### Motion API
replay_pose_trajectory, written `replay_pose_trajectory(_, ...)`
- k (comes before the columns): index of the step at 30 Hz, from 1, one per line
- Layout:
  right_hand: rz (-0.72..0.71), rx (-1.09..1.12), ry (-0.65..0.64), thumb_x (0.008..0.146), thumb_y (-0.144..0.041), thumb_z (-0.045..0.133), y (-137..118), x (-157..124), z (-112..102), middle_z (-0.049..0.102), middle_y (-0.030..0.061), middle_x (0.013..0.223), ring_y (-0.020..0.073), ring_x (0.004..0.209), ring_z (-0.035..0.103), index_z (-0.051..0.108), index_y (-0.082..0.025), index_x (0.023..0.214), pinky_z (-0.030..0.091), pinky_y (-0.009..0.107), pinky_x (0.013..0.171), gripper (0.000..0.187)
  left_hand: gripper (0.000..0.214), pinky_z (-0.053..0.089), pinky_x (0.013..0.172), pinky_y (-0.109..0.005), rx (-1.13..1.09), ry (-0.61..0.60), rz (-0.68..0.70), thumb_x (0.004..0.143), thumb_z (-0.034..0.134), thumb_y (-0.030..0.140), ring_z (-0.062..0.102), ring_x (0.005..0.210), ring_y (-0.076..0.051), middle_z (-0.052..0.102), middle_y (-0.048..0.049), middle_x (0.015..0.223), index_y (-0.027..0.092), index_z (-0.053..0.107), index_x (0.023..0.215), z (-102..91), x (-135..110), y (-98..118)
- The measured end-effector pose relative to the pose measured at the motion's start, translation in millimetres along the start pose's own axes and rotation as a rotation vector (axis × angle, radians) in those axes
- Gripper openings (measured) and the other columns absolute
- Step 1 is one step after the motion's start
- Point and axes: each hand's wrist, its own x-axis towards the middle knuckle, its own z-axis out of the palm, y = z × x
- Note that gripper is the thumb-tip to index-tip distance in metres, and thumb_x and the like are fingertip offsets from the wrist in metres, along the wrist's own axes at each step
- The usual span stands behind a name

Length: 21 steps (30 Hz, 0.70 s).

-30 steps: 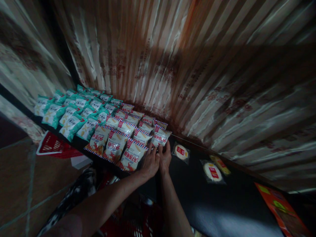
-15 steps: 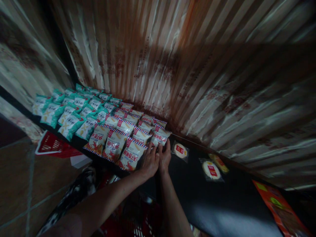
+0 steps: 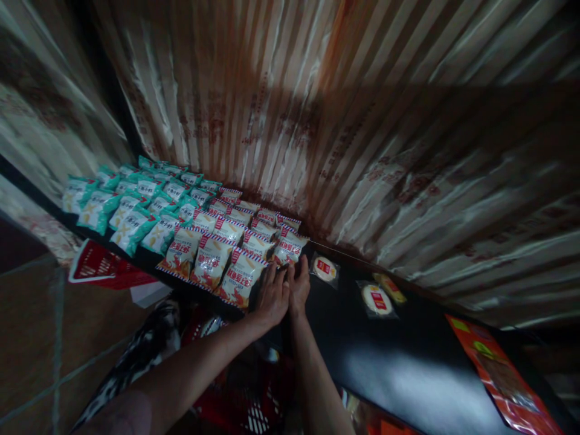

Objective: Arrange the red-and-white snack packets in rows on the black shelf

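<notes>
One snack bag with striped edges leaned back on the black shelf, its printed face toward me, in the rightmost file of a block of matching bags. My left hand was low in front of it, back upward, fingers stretched toward its lower edge. Close against that, my right hand reached up to the bag's lower right corner. The two hands were together, side by side, but whether the fingers pinched the bag or merely rested against it I could not tell.

Left of the striped bags, and right up against them, sat rows of teal bags. On my right, just beyond my fingers, lay a clear packet with a round white piece and a red label; farther along came a second clear packet, with a yellow packet just behind it and a large orange packet well apart. Pleated sheeting rose behind the shelf. Below its left part I could see a red basket and a white box over the tiled floor.
</notes>
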Motion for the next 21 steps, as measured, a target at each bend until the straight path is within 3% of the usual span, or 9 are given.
replay_pose_trajectory(9,-0.059,-0.056,0.026,0.081,-0.048,0.039,6,-25,-3,0.053,0.0232,0.132,0.0302,0.124,0.048,0.047,-0.002,0.132,0.037,0.045,0.103,0.070,0.043,0.025,0.116,-0.038,0.052,-0.079,-0.015,0.094,0.031,0.022,0.029,0.139,-0.022,0.039,-0.0170,0.146,0.005,0.052,0.127,-8.5,-27,-6)
replay_pose_trajectory(14,-0.002,-0.082,-0.028,0.081,-0.045,0.041,2,-20,-4,0.059,0.0222,0.125,0.0302,0.116,0.055,0.043,-0.003,0.136,0.043,0.044,0.097,0.069,0.042,0.026,0.115,-0.038,0.046,-0.111,-0.046,0.093,0.032,0.021,0.029,0.140,-0.022,0.038,-0.0174,0.147,0.005,0.053,0.126,-15.0,-30,-2)
replay_pose_trajectory(21,0.083,-0.110,-0.004,0.084,-0.042,0.040,-4,-2,-3,0.057,0.0218,0.127,0.0303,0.118,0.055,0.043,-0.005,0.136,0.041,0.042,0.097,0.065,0.042,0.027,0.115,-0.034,-0.024,-0.078,-0.088,0.091,0.037,0.022,0.028,0.140,-0.022,0.026,-0.0141,0.153,0.009,0.052,0.128,-16.1,-19,-3)
